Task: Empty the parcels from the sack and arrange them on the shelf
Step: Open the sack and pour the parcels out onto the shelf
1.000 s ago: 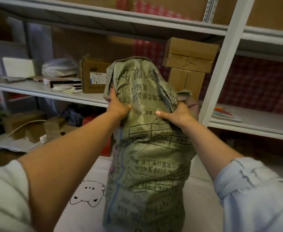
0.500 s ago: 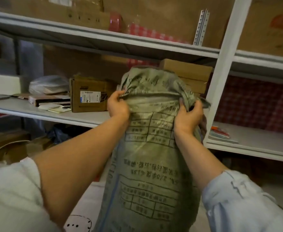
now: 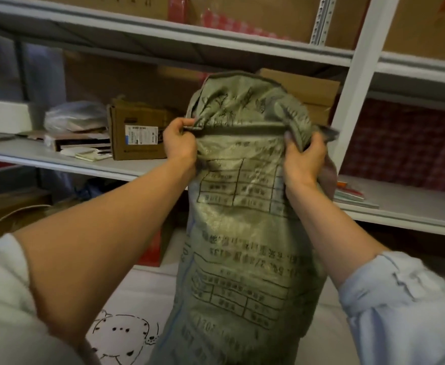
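A tall grey-green woven sack [image 3: 245, 233] printed with dark text stands upright in front of me on a white surface. Its top is folded over toward me. My left hand [image 3: 180, 142] grips the folded rim at the sack's left corner. My right hand [image 3: 304, 160] grips the bunched fabric at the right corner. The parcels inside are hidden. Behind the sack runs the white metal shelf [image 3: 66, 160], at about the height of my hands.
On the shelf stand a labelled cardboard box [image 3: 137, 131], a plastic-wrapped bundle [image 3: 75, 115], flat packets and stacked brown boxes [image 3: 313, 93]. A white upright post [image 3: 353, 83] rises right of the sack. Books [image 3: 353, 196] lie on the right shelf. Boxes sit below.
Both hands have shifted from the sack's front to its top corners and now hold the folded rim. The sack's top has risen and spread wider.
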Demonstrator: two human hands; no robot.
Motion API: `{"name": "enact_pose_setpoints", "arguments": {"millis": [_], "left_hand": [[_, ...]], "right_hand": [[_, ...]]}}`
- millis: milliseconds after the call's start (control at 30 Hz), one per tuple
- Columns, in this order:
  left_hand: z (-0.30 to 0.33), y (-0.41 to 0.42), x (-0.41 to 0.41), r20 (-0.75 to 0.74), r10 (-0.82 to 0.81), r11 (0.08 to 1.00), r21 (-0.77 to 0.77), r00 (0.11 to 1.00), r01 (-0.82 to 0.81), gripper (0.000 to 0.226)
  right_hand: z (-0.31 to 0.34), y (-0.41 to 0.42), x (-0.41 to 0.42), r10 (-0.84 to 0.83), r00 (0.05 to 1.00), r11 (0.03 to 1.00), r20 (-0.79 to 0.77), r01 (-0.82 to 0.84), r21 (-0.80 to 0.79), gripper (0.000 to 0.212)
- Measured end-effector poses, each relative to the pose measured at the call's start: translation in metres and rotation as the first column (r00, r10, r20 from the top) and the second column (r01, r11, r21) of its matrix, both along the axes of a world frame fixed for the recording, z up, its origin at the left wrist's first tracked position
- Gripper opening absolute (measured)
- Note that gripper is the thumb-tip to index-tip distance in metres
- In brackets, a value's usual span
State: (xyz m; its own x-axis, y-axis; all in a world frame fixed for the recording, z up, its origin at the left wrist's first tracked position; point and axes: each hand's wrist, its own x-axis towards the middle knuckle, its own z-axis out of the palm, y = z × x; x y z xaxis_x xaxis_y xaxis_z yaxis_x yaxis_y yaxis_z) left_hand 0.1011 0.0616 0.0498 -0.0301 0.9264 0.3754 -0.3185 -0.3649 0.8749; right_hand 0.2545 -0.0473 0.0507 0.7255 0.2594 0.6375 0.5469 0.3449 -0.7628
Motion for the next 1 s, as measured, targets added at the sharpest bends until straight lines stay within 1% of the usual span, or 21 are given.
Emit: {"name": "enact_pose_setpoints", "arguments": {"millis": [33, 67, 133, 167, 200, 267, 333, 400, 433, 500, 533, 567, 634, 667, 734, 767, 834, 867, 900, 934, 1000], "left_hand": [[-0.001, -0.002, -0.002, -0.013, -0.001, 0.999, 0.038, 1.000, 0.002, 0.039], [-0.004, -0.004, -0.004, -0.049, 0.003, 0.997, 0.075, 0.999, 0.001, 0.035], [-0.016, -0.013, -0.008, -0.149, -0.019, 0.990, 0.137, 0.989, 0.039, 0.030], [-0.027, -0.017, -0.007, -0.202, -0.046, 0.986, 0.151, 0.978, 0.078, 0.039], [-0.041, -0.022, -0.006, -0.258, -0.067, 0.984, 0.143, 0.964, 0.107, 0.052], [-0.066, -0.030, -0.004, -0.363, -0.071, 0.993, 0.063, 0.929, 0.101, 0.078], [-0.083, -0.035, -0.005, -0.399, -0.097, 0.995, -0.016, 0.912, 0.099, 0.093], [-0.086, -0.041, -0.006, -0.406, -0.098, 0.995, -0.033, 0.908, 0.092, 0.101], [-0.083, -0.047, -0.006, -0.425, -0.080, 0.997, -0.022, 0.902, 0.078, 0.099], [-0.080, -0.058, -0.005, -0.491, -0.020, 0.999, 0.017, 0.871, 0.033, 0.093], [-0.079, -0.065, -0.005, -0.532, -0.013, 0.999, 0.031, 0.846, 0.035, 0.092], [-0.078, -0.071, -0.005, -0.575, -0.015, 0.998, 0.042, 0.818, 0.048, 0.092], [-0.079, -0.073, -0.006, -0.652, -0.033, 0.996, 0.045, 0.757, 0.083, 0.094], [-0.077, -0.072, -0.006, -0.687, -0.032, 0.995, 0.047, 0.726, 0.088, 0.093], [-0.077, -0.069, -0.009, -0.743, 0.039, 0.993, 0.101, 0.669, 0.055, 0.085], [-0.078, -0.066, -0.010, -0.745, 0.079, 0.990, 0.138, 0.663, 0.038, 0.078], [-0.080, -0.056, -0.013, -0.702, 0.122, 0.983, 0.184, 0.702, 0.013, 0.062], [-0.081, -0.051, -0.015, -0.676, 0.134, 0.981, 0.195, 0.725, 0.001, 0.054], [-0.080, -0.047, -0.016, -0.657, 0.156, 0.978, 0.208, 0.737, -0.021, 0.046], [-0.078, -0.044, -0.016, -0.645, 0.193, 0.972, 0.230, 0.740, -0.052, 0.038], [-0.069, -0.045, -0.017, -0.619, 0.279, 0.950, 0.291, 0.735, -0.116, 0.027]], "right_hand": [[0.004, -0.003, -0.002, -0.003, 0.999, 0.999, 0.037, 0.001, 0.040, 0.029], [0.005, -0.006, -0.004, 0.003, 0.997, 0.999, 0.079, -0.007, 0.045, 0.031], [-0.007, -0.009, -0.009, 0.036, 0.990, 0.998, 0.139, -0.028, -0.062, 0.035], [-0.017, -0.008, -0.010, 0.055, 0.988, 0.990, 0.147, -0.035, -0.136, 0.037], [-0.027, -0.008, -0.011, 0.065, 0.987, 0.980, 0.146, -0.036, -0.196, 0.038], [-0.043, -0.007, -0.012, 0.086, 0.986, 0.957, 0.142, -0.042, -0.288, 0.037], [-0.049, -0.007, -0.012, 0.101, 0.981, 0.919, 0.166, -0.028, -0.393, 0.037], [-0.049, -0.007, -0.011, 0.107, 0.973, 0.875, 0.202, 0.004, -0.485, 0.041], [-0.049, -0.007, -0.011, 0.094, 0.967, 0.849, 0.237, 0.047, -0.526, 0.044], [-0.048, -0.011, -0.013, 0.031, 0.942, 0.772, 0.335, 0.191, -0.607, 0.055], [-0.047, -0.015, -0.014, -0.001, 0.931, 0.731, 0.365, 0.249, -0.635, 0.060], [-0.047, -0.021, -0.016, -0.015, 0.930, 0.702, 0.366, 0.270, -0.659, 0.067], [-0.047, -0.031, -0.017, 0.035, 0.953, 0.676, 0.300, 0.199, -0.709, 0.083], [-0.048, -0.035, -0.015, 0.096, 0.961, 0.667, 0.260, 0.132, -0.733, 0.091], [-0.048, -0.044, -0.010, 0.252, 0.947, 0.640, 0.200, -0.009, -0.768, 0.106], [-0.048, -0.049, -0.007, 0.330, 0.928, 0.611, 0.171, -0.072, -0.788, 0.115], [-0.047, -0.059, -0.002, 0.456, 0.877, 0.530, 0.153, -0.130, -0.838, 0.131], [-0.048, -0.062, -0.002, 0.489, 0.855, 0.500, 0.173, -0.113, -0.858, 0.134], [-0.050, -0.063, -0.004, 0.489, 0.846, 0.494, 0.214, -0.066, -0.867, 0.133], [-0.053, -0.061, -0.007, 0.449, 0.849, 0.511, 0.278, 0.011, -0.860, 0.129], [-0.060, -0.056, -0.015, 0.282, 0.855, 0.570, 0.435, 0.215, -0.793, 0.111]]}}
